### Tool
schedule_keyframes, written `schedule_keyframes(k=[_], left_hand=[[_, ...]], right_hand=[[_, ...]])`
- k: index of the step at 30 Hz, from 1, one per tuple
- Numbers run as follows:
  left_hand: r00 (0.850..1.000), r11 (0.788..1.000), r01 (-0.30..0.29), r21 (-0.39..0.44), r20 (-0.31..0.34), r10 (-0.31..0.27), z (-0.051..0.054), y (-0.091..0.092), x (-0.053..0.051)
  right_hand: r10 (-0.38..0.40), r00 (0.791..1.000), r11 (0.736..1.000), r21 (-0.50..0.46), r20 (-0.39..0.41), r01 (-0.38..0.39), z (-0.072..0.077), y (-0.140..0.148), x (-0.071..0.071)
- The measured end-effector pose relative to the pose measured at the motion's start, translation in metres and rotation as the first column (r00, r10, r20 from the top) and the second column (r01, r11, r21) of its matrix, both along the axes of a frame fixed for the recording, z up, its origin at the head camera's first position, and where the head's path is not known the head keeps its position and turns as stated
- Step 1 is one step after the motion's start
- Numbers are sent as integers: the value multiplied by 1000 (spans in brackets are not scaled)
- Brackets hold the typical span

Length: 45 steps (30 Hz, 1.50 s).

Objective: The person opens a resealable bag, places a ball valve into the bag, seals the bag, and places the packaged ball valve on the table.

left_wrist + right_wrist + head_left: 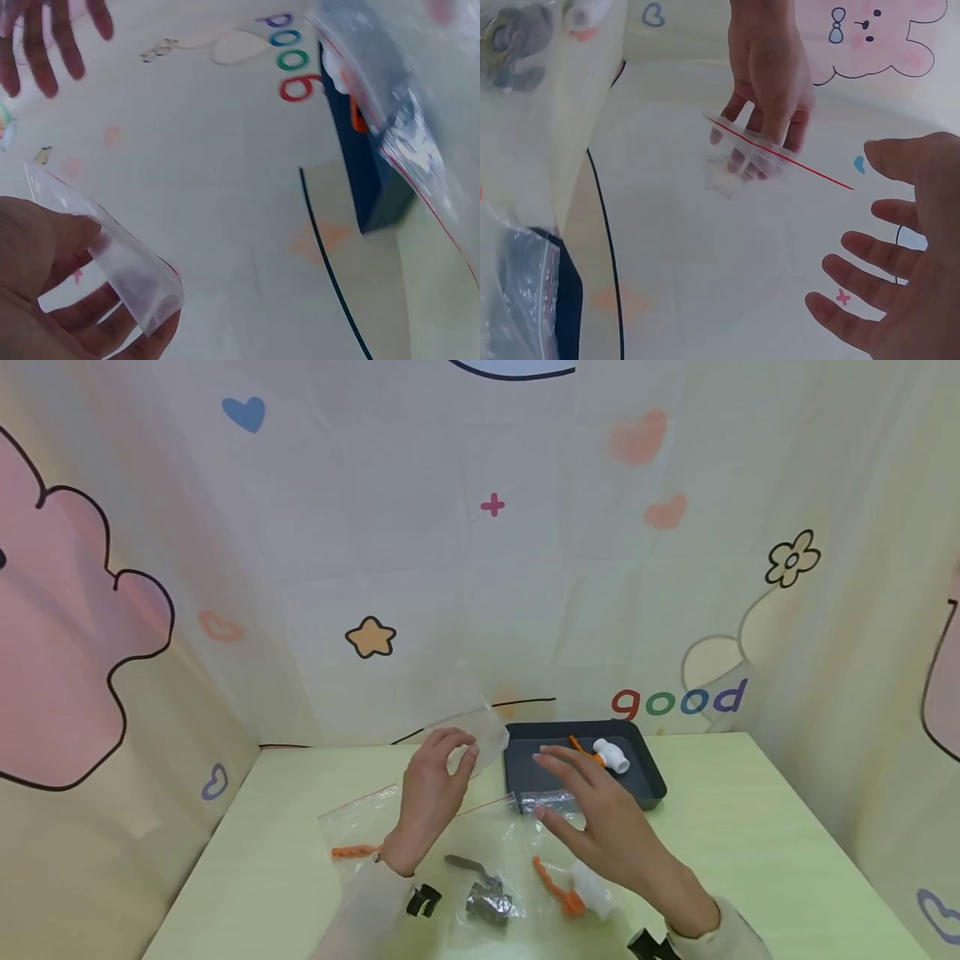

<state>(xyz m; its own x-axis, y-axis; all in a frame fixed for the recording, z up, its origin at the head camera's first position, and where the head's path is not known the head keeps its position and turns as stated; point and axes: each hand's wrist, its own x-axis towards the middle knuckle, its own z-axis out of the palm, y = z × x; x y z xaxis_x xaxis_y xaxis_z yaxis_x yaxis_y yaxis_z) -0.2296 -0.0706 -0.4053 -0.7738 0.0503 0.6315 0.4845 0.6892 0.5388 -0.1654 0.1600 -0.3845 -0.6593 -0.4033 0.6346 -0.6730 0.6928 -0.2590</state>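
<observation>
My left hand is raised above the table and pinches a clear zip bag between thumb and fingers. A red line runs along the bag's edge, and I see nothing inside the bag. To the right, my right hand hovers with its fingers spread, apart from the bag and holding nothing. Below the hands lie three clear bags: one with an orange twisted piece, one with a grey handled object, one with an orange-and-white object.
A dark tray stands at the back of the table, with another orange-and-white object in it. Part of a clear bag lies over the tray's front rim. A printed curtain hangs behind the table.
</observation>
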Motion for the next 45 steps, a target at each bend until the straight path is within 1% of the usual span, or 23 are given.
schedule_keyframes(k=[4, 7, 11, 17, 24, 27, 30, 34, 37, 41, 42, 45], left_hand=[[1000, 993, 16, 121, 5, -17, 8, 9, 11], [999, 984, 35, 173, 7, -36, 12, 16, 19], [997, 974, 68, 217, 20, -74, 15, 23, 28], [991, 954, 120, 274, 23, -131, 17, 33, 41], [982, 921, 183, 344, -10, -191, 17, 43, 51], [980, 914, 188, 360, -9, -198, 17, 45, 53], [979, 910, 194, 366, -11, -204, 16, 46, 55], [977, 913, 199, 357, 6, -215, 17, 46, 57], [971, 918, 207, 337, 45, -236, 15, 45, 56], [960, 923, 224, 313, 94, -265, 11, 42, 55], [961, 924, 221, 312, 92, -261, 10, 41, 55], [977, 935, 180, 307, 58, -207, 9, 38, 56]], right_hand=[[2, 1000, 994, -109, -4, -3, 1, -6, 1], [21, 1000, 985, -172, 19, -18, 1, -12, 3], [48, 998, 977, -208, 41, -38, 0, -18, 5], [67, 997, 967, -251, 37, -55, -1, -24, 6], [41, 997, 954, -300, 61, -21, 0, -28, 7], [34, 998, 944, -329, 54, -15, -1, -29, 7], [21, 999, 937, -350, 35, -8, -1, -29, 7], [7, 999, 933, -361, 34, 6, 0, -29, 8], [7, 999, 927, -374, 44, 10, 0, -29, 9], [7, 999, 907, -420, 37, 9, -1, -28, 7], [9, 999, 900, -436, 33, 6, -1, -28, 7], [1, 999, 883, -469, 40, 17, -2, -28, 6]])
